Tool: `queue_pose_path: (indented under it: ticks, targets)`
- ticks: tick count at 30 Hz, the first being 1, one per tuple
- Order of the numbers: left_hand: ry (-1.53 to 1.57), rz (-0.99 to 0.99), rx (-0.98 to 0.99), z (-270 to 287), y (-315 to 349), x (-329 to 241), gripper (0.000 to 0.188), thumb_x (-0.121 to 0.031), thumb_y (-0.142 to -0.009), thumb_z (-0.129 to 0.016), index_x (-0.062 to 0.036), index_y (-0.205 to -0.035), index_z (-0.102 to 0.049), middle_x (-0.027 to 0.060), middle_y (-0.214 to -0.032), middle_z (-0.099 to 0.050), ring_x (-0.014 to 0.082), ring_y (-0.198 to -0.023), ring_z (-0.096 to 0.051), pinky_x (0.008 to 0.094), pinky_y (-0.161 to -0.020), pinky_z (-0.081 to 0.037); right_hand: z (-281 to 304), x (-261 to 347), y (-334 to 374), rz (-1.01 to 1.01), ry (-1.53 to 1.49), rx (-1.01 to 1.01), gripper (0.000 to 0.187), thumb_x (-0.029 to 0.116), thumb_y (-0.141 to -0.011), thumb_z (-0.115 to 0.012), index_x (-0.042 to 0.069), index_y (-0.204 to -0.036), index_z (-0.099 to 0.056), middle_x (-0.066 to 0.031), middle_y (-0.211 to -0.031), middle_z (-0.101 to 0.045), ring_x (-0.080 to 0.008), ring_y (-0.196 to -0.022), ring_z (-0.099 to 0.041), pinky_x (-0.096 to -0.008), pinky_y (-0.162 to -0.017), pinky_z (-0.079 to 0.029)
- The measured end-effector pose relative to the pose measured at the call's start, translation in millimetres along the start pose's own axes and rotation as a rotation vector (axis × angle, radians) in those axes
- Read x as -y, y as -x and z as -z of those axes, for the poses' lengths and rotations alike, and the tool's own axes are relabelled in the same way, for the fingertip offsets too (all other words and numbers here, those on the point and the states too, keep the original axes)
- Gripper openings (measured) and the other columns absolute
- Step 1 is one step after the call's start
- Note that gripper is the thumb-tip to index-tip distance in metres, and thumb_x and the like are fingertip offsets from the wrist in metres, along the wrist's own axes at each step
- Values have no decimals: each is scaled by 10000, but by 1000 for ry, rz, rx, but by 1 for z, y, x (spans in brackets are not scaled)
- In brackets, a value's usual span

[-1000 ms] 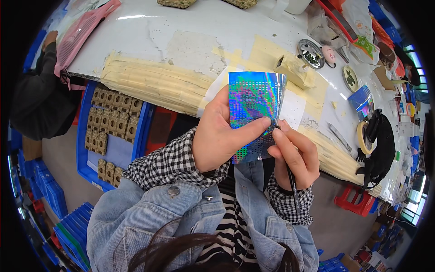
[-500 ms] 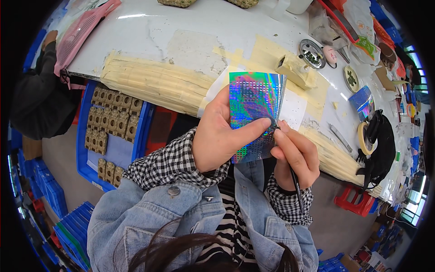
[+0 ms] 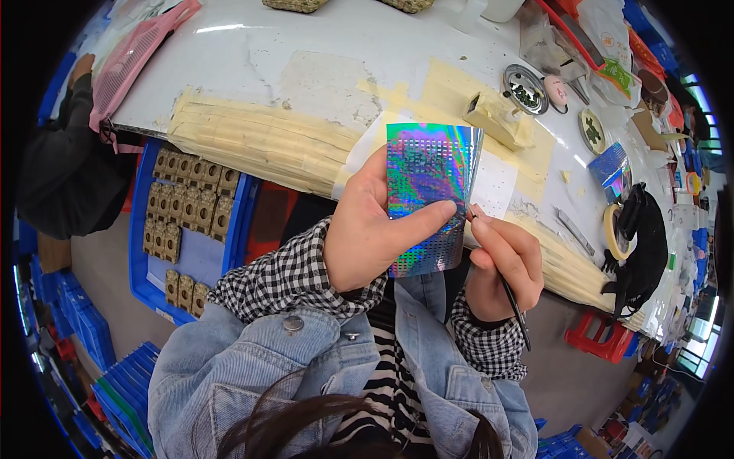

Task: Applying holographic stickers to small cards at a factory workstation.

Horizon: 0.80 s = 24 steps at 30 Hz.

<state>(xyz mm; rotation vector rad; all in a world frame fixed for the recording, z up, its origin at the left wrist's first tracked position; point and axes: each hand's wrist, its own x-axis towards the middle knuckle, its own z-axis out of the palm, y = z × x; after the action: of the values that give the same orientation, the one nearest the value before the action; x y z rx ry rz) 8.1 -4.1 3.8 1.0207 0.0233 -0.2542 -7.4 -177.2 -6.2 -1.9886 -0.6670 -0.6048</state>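
Note:
My left hand (image 3: 367, 222) is closed on a shiny holographic sheet (image 3: 428, 172), its thumb pressed across the front. Rows of small cut marks or rectangles cover the sheet, which stands tilted over the table's front edge. Just right of it, my right hand (image 3: 506, 264) pinches a thin black pen-like tool (image 3: 514, 306). The tool's rear end slants down past the palm. Its tip lies near the fingertips, close to the sheet's right edge, and is too small to make out.
A blue tray (image 3: 195, 256) of brown camouflage-patterned parts stands at lower left. On the white table (image 3: 252, 65) are taped strips, a round metal dish (image 3: 525, 89) of small dark bits, a tape roll (image 3: 618, 233) and a black cloth item (image 3: 646, 237). Another person's sleeve (image 3: 69, 164) shows far left.
My right hand has drawn slightly right and away from the sheet with the black tool, whose rear end has swung right. The left hand and sheet have barely shifted.

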Motion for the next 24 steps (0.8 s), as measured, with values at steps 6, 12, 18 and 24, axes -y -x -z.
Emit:
queue_pose_path:
  ticks: [6, 12, 18, 24]
  targets:
    - [-3, -3, 3, 1, -2, 2, 500, 44, -835, -627, 9, -1283, -407, 75, -1141, -590, 129, -1037, -578, 282, -896, -482, 0, -8, 1, -65, -95, -86, 236, 182, -852, -672, 15, -1017, -686, -130, -949, -663, -219, -855, -655, -282, -738, -518]
    - [18, 15, -16, 5, -2, -3, 521, 50, -840, -620, 2, -1307, -394, 85, -1161, -592, 146, -1052, -587, 301, -908, -484, 23, -29, 5, -206, -81, -222, 168, 74, -849, -661, -5, -995, -687, -140, -903, -665, -242, -850, -641, -327, -786, -508]
    - [35, 20, -66, 6, -5, -2, 480, 68, -843, -603, 10, -1278, -408, 100, -1131, -609, 160, -1007, -616, 312, -869, -516, 39, -48, 8, -132, 256, -6, 214, 39, -775, -705, 9, -986, -684, -132, -902, -672, -276, -860, -645, -443, -890, -502]
    - [4, 7, -74, 7, -6, -4, 428, 60, -852, -594, 13, -1244, -430, 116, -1123, -614, 175, -1000, -620, 330, -868, -516, 33, -54, 4, -53, 389, 82, 285, 53, -709, -748, 29, -985, -679, -120, -886, -673, -298, -918, -640, -446, -893, -499]
